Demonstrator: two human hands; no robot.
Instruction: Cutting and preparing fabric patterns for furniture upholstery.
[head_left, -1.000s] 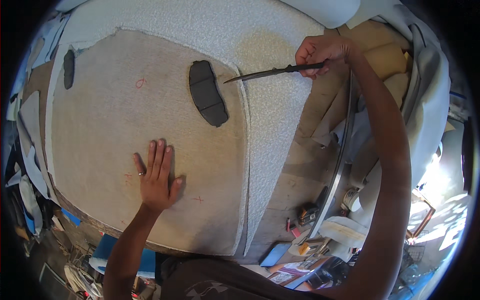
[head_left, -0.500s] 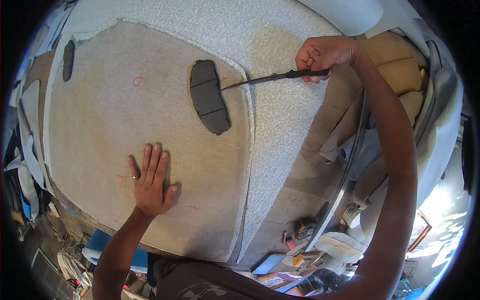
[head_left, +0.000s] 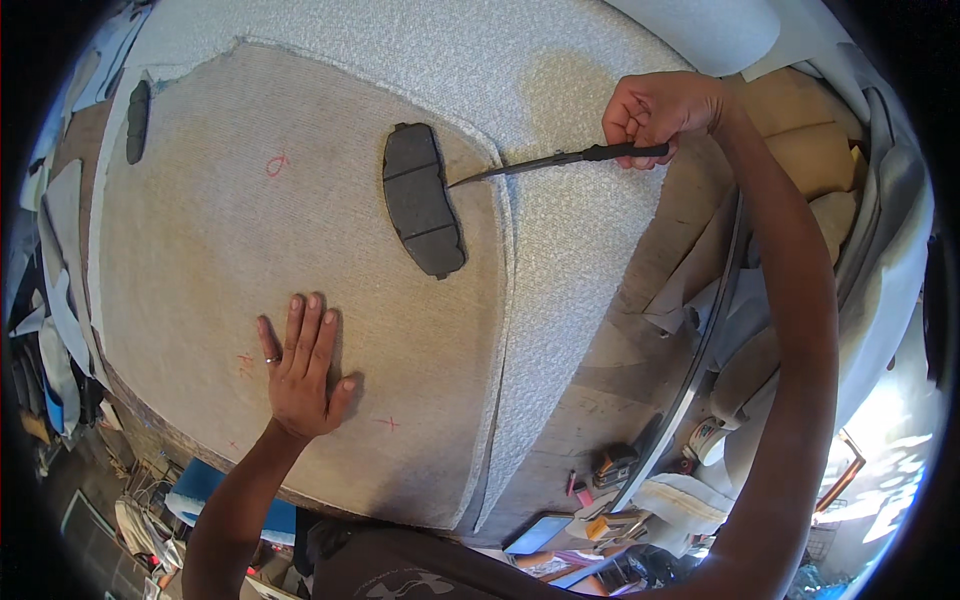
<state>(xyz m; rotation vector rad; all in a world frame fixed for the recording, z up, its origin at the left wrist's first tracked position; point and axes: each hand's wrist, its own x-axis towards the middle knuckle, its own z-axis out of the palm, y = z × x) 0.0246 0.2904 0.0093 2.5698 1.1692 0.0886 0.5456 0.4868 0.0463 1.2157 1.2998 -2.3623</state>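
Observation:
My left hand (head_left: 302, 375) lies flat with fingers spread on a beige fabric panel (head_left: 220, 230) bearing small red marks. A ring is on one finger. My right hand (head_left: 660, 115) is closed round the handle of dark scissors (head_left: 560, 160), seen nearly edge-on. Their blades point left across the panel's right edge, the tip close beside a dark grey brake pad (head_left: 425, 200) lying on the panel. Another dark pad (head_left: 137, 122) rests at the panel's far left corner. Under the panel spreads pale, textured white-grey cloth (head_left: 560, 250), which shows beyond its far and right edges.
A long metal straightedge (head_left: 690, 375) runs along the right side. Near the front right lie a tape measure (head_left: 615, 462), a phone (head_left: 540, 533) and a white container (head_left: 707, 440). Folded fabrics (head_left: 810, 155) are heaped at the right, and a pale roll (head_left: 700, 35) lies at the far right.
My right hand and the scissors sit slightly farther right in the picture, while the whole view shifts a little too. My left hand stays flat on the panel.

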